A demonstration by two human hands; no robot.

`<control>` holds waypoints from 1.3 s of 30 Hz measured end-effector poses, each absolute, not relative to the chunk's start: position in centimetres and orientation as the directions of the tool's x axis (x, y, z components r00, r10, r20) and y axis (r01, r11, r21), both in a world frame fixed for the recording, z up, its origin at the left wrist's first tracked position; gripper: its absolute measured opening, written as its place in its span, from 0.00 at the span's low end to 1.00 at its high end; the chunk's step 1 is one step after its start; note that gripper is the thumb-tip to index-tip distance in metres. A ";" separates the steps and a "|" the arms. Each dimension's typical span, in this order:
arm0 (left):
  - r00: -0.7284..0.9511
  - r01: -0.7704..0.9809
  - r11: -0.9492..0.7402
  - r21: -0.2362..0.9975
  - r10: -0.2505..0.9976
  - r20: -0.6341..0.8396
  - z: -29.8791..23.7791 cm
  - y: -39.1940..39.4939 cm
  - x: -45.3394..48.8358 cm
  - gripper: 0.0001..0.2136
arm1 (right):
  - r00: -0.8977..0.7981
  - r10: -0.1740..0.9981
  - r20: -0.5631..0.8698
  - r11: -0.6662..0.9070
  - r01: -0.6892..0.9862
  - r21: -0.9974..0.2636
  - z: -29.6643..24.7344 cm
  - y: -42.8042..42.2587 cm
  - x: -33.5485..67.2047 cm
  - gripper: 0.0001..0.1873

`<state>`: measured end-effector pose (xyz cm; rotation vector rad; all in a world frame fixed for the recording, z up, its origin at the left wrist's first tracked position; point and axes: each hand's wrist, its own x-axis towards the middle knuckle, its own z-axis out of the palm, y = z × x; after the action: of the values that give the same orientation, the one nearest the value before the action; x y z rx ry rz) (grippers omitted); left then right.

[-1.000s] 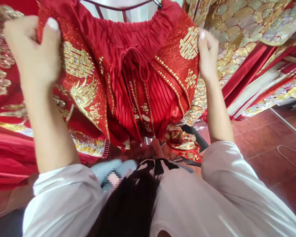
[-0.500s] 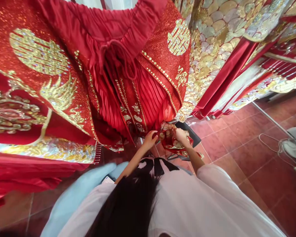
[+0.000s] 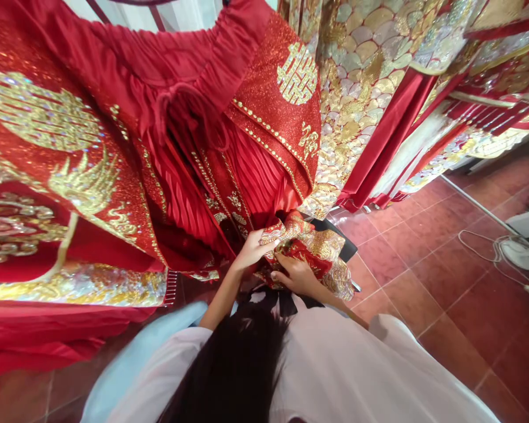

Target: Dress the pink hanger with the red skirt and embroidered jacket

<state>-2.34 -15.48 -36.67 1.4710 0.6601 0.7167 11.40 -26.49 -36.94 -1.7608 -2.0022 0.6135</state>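
A red garment with gold embroidery (image 3: 330,244) lies bunched low in front of me, over a black surface (image 3: 349,249). My left hand (image 3: 252,249) grips its left edge, thumb on top and fingers partly hidden by the cloth. Against the same cloth rests my right hand (image 3: 297,275), palm down, its thumb and fingers apart. Just beyond both hands hangs a red pleated skirt (image 3: 189,200) with a gathered waist, a tied cord and gold-trimmed panels.
More embroidered red clothing (image 3: 17,229) hangs at the left. Gold scale-patterned garments (image 3: 357,70) hang at the right. A white cable (image 3: 480,252) and a white pole (image 3: 476,202) are on the tiled floor (image 3: 423,264) at the right.
My left hand has moved onto the embroidered garment and taken hold of it. My right hand has shifted left and flattened on the cloth, which is now more spread out.
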 end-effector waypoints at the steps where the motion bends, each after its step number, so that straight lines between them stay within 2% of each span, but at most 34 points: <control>1: 0.652 -0.006 -0.096 0.995 0.755 0.076 -35.1 -15.7 -3.5 0.18 | -0.133 0.989 0.057 0.138 0.755 -0.641 -35.7 -25.8 12.3 0.21; 3: 0.722 0.044 -0.280 0.959 0.673 0.163 -31.6 -16.4 -5.7 0.14 | -0.060 0.987 0.149 0.152 0.647 -0.747 -32.4 -23.9 14.4 0.21; 5: 0.802 0.000 -0.499 0.867 0.517 0.298 -28.1 -17.4 -7.7 0.11 | -0.037 0.969 0.244 0.220 0.576 -0.787 -28.8 -21.6 15.7 0.19; 7: 0.848 -0.125 -0.630 0.766 0.333 0.413 -25.0 -18.7 -9.2 0.11 | -0.308 0.905 0.294 0.407 0.427 -0.808 -25.9 -19.1 15.4 0.16; 8: 0.847 -0.180 -0.665 0.725 0.271 0.458 -23.8 -19.3 -9.7 0.11 | -0.509 0.805 0.304 0.497 0.298 -0.815 -24.8 -18.0 14.6 0.18; 9: 0.839 -0.209 -0.691 0.692 0.238 0.490 -22.8 -20.0 -10.2 0.11 | -0.703 0.646 0.298 0.546 0.152 -0.824 -24.1 -17.0 13.5 0.21; 11: 0.805 -0.149 -0.743 0.653 0.292 0.516 -21.6 -21.3 -11.0 0.10 | -0.923 0.291 0.250 0.531 -0.061 -0.845 -23.3 -15.4 11.0 0.24; 12: 0.769 -0.069 -0.763 0.643 0.371 0.521 -21.2 -21.9 -11.4 0.09 | -0.962 0.171 0.212 0.514 -0.096 -0.853 -23.0 -14.8 9.7 0.23; 14: 0.614 0.133 -0.753 0.644 0.573 0.543 -20.8 -23.0 -12.2 0.08 | -0.986 0.078 0.147 0.527 -0.085 -0.846 -22.4 -13.9 7.8 0.16; 16: 0.428 0.268 -0.713 0.648 0.691 0.583 -20.6 -23.7 -13.1 0.07 | -0.985 0.079 0.154 0.568 -0.083 -0.819 -21.6 -13.1 6.5 0.13; 18: 0.355 0.287 -0.704 0.650 0.708 0.610 -20.5 -24.2 -14.0 0.08 | -0.982 0.035 0.184 0.559 -0.133 -0.818 -20.9 -12.5 5.4 0.12; 20: 0.375 0.255 -0.698 0.669 0.709 0.597 -20.3 -24.5 -14.6 0.11 | -0.987 -0.044 0.152 0.472 -0.154 -0.868 -20.8 -12.2 4.2 0.24; 22: 0.349 0.243 -0.675 0.696 0.731 0.587 -20.3 -24.8 -15.2 0.13 | -0.993 -0.117 0.032 0.361 -0.073 -0.930 -21.3 -12.0 3.1 0.36; 25: 0.202 0.299 -0.624 0.722 0.781 0.591 -20.3 -25.3 -16.0 0.11 | -0.984 -0.138 -0.117 0.293 0.072 -0.953 -22.2 -12.0 1.8 0.38; 28: 0.127 0.298 -0.599 0.744 0.797 0.591 -20.4 -25.6 -16.9 0.09 | -0.985 -0.158 -0.062 0.294 0.013 -0.956 -22.0 -12.7 0.9 0.35; 33: -0.017 0.291 -0.529 0.797 0.830 0.557 -20.2 -26.2 -17.6 0.05 | -0.990 -0.137 0.044 0.311 -0.085 -0.947 -20.8 -14.3 0.2 0.38; 35: -0.044 0.306 -0.499 0.811 0.843 0.536 -19.9 -26.7 -17.5 0.04 | -0.985 -0.170 0.027 0.319 -0.081 -0.944 -20.4 -14.2 0.5 0.36; 37: -0.032 0.320 -0.483 0.815 0.854 0.519 -19.6 -27.1 -17.5 0.05 | -0.989 -0.146 -0.035 0.421 -0.030 -0.907 -19.6 -13.7 1.2 0.26; 39: -0.080 0.363 -0.452 0.815 0.856 0.511 -19.4 -27.2 -17.8 0.06 | -0.999 0.043 -0.020 0.611 0.042 -0.790 -18.0 -13.3 2.2 0.14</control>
<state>-17.76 -27.25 -19.44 1.7746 1.3133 1.5515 2.20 -13.29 -18.04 -0.0741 -2.8194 1.3827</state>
